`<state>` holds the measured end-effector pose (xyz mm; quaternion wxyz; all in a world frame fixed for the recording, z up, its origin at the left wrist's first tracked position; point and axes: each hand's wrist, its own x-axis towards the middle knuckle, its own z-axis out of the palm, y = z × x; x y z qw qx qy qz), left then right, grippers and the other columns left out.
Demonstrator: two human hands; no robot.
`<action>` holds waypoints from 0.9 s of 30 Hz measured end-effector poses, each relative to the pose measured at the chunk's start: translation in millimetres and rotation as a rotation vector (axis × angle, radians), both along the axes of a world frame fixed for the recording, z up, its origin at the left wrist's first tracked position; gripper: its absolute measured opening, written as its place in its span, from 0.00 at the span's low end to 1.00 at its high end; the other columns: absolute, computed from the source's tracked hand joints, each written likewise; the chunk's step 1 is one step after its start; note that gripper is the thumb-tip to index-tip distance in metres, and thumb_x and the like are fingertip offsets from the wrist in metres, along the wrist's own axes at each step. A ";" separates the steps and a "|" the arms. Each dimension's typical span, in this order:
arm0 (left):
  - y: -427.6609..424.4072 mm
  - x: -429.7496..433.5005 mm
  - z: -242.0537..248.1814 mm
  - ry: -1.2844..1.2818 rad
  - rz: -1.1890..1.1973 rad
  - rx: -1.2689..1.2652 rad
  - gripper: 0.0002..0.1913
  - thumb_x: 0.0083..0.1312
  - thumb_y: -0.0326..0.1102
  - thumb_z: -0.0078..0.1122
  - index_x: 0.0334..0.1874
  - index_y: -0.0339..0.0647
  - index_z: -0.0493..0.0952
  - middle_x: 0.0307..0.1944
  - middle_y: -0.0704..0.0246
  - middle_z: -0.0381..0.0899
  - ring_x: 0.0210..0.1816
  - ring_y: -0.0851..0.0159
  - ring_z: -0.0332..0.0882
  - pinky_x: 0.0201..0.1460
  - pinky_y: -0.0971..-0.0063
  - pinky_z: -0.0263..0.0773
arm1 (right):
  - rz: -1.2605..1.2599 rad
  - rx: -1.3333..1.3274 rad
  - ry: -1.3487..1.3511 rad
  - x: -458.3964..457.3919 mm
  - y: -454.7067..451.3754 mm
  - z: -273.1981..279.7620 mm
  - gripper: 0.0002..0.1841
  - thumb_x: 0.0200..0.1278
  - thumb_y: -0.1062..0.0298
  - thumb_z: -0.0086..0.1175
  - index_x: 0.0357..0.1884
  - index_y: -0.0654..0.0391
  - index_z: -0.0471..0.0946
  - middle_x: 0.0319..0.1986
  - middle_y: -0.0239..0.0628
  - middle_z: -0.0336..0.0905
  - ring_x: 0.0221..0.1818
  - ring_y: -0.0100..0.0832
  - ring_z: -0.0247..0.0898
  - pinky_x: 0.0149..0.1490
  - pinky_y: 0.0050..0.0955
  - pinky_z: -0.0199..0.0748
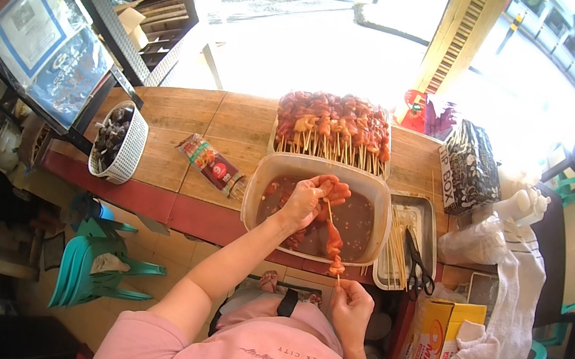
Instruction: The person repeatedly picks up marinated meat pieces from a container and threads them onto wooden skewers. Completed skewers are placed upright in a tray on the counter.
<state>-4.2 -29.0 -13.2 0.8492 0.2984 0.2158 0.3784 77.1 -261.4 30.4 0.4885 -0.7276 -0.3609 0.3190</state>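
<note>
My left hand is over a plastic tub of dark brown marinade, gripping the far end of a bamboo skewer. Its fingers are reddish and wet-looking. Strips of raw marinated meat are bunched along this skewer, which slants toward me. Near the tub's front edge, my right hand pinches the skewer's near end. Pieces of meat lie partly sunk in the marinade, some hidden behind my left hand and forearm. Just beyond the tub, a tray is piled with many meat skewers, their sticks pointing toward me.
Right of the tub, a metal tray holds loose bamboo sticks and black-handled scissors. A skewer packet and a white basket stand left on the wooden table. A yellow wrap box is at my right.
</note>
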 end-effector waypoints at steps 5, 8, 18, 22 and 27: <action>-2.8 2.9 4.3 -0.079 0.009 -0.171 0.07 0.70 0.31 0.48 0.44 0.36 0.74 0.47 0.56 0.79 0.50 0.55 0.79 0.54 0.63 0.77 | -0.004 0.004 0.019 -2.1 3.0 1.9 0.04 0.58 0.79 0.53 0.33 0.67 0.79 0.14 0.34 0.73 0.17 0.18 0.67 0.24 0.22 0.64; -6.3 4.9 9.7 -0.052 -0.017 -0.213 0.07 0.70 0.30 0.49 0.45 0.36 0.73 0.45 0.58 0.79 0.48 0.56 0.79 0.53 0.64 0.78 | -0.006 0.019 0.020 -4.0 6.0 2.2 0.05 0.58 0.78 0.53 0.34 0.67 0.78 0.15 0.35 0.73 0.18 0.19 0.67 0.24 0.22 0.64; 8.5 -4.7 21.6 0.138 -0.129 -0.134 0.08 0.70 0.28 0.47 0.45 0.32 0.73 0.38 0.59 0.80 0.40 0.59 0.82 0.44 0.69 0.80 | 0.098 -0.023 -0.091 17.7 10.5 19.9 0.05 0.56 0.79 0.53 0.32 0.68 0.78 0.15 0.41 0.72 0.17 0.20 0.66 0.25 0.23 0.63; 6.3 -6.4 19.5 0.198 -0.169 -0.129 0.08 0.69 0.29 0.49 0.45 0.33 0.72 0.39 0.61 0.79 0.41 0.61 0.81 0.46 0.70 0.80 | 0.051 -0.047 -0.066 12.8 15.3 17.9 0.05 0.56 0.79 0.53 0.32 0.68 0.78 0.15 0.40 0.72 0.17 0.20 0.65 0.25 0.23 0.63; -12.0 -1.0 22.5 0.208 -0.199 -0.136 0.08 0.70 0.30 0.48 0.46 0.34 0.72 0.41 0.60 0.79 0.42 0.61 0.81 0.45 0.70 0.79 | 0.017 0.041 -0.097 8.8 26.9 9.8 0.04 0.57 0.79 0.53 0.32 0.68 0.78 0.16 0.39 0.73 0.18 0.19 0.64 0.25 0.23 0.62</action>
